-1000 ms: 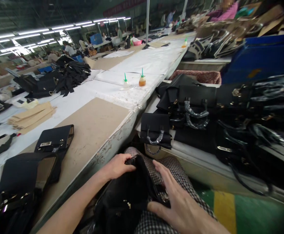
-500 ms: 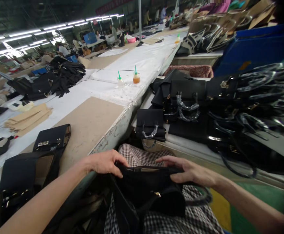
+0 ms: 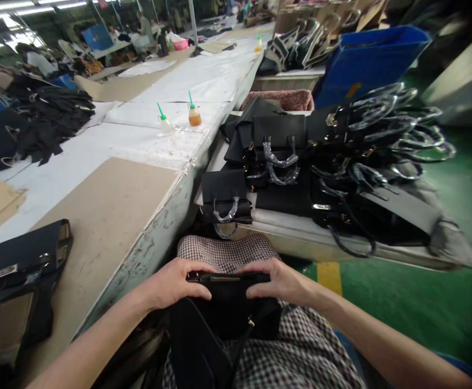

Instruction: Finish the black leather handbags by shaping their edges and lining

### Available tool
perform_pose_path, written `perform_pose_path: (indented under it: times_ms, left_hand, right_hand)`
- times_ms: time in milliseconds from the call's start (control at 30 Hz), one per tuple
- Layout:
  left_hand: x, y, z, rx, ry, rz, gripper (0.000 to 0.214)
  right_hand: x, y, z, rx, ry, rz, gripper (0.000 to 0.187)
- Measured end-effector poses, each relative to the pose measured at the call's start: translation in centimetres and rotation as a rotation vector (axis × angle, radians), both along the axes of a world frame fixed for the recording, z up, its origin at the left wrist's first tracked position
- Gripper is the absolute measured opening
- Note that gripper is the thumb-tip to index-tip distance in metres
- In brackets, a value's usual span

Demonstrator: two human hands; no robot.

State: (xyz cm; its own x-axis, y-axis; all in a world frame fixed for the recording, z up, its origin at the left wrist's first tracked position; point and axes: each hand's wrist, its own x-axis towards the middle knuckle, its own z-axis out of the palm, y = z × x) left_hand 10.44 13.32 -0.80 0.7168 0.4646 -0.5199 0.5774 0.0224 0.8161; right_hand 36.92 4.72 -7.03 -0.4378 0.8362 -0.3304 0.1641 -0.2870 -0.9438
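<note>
On my lap, over a black-and-white checked cloth, lies a black handbag with its upper edge toward the far side. My left hand grips the left end of that edge, thumb on the near face and fingers behind. At the right end my right hand holds the same edge in a like way. Between the hands a thin brownish strip shows along the bag's opening. A small gold-coloured metal fitting hangs on the near face. The fingertips behind the edge are partly hidden.
To my left a long worktable carries finished-looking black bags and two green-tipped glue bottles. A low bench at right is piled with black handbags, handles wrapped in plastic. Behind stands a blue bin.
My view has swung to the right and down. Both hands have come closer together along the bag's upper edge, the right hand moving inward.
</note>
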Motion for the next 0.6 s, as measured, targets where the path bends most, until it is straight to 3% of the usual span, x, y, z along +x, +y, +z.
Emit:
perform_pose_path:
  times_ms: [100, 233, 367, 600]
  left_hand:
    - [0.2, -0.1, -0.6, -0.023, -0.039, 0.053, 0.035]
    - [0.0, -0.2, -1.0, 0.048, -0.014, 0.076, 0.037]
    - [0.1, -0.4, -1.0, 0.1, -0.013, 0.072, 0.038]
    - [0.3, -0.8, -0.9, 0.142, -0.005, 0.079, 0.025]
  right_hand:
    - [0.1, -0.4, -0.3, 0.079, -0.01, -0.085, 0.043]
    - [0.2, -1.1, -0.6, 0.351, -0.175, -0.17, 0.029]
    - [0.3, -1.8, -1.1, 0.582, -0.295, -0.155, 0.023]
    - [0.1, -3.1, -1.1, 0.787, -0.45, -0.17, 0.008]
